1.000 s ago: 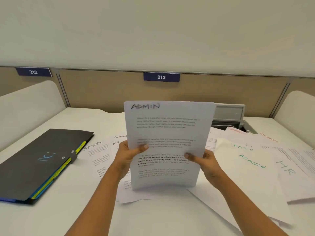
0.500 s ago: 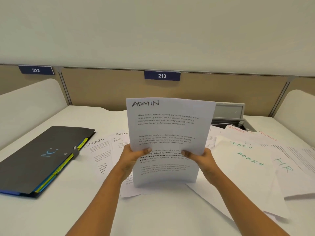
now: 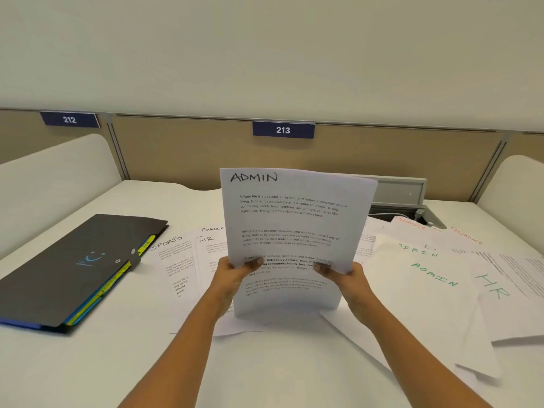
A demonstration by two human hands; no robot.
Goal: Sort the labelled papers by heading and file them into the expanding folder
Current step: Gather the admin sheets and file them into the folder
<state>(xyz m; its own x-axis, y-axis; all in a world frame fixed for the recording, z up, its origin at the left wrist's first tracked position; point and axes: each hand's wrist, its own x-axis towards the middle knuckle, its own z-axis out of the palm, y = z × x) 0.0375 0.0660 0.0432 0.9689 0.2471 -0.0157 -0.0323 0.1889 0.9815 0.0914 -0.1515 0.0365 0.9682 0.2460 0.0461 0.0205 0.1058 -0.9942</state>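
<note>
- Beige partition (image 3: 191, 154) with plate 213 (image 3: 283, 130) backs the white surface (image 3: 265, 375).
- Left hand (image 3: 232, 278) and right hand (image 3: 348, 282) grip the upright ADMIN papers (image 3: 294, 225).
- Expanding folder (image 3: 67, 272) lies at left.

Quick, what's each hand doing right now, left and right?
Left hand: grips the ADMIN paper at its left edge.
Right hand: grips the same paper at its right edge.
</note>
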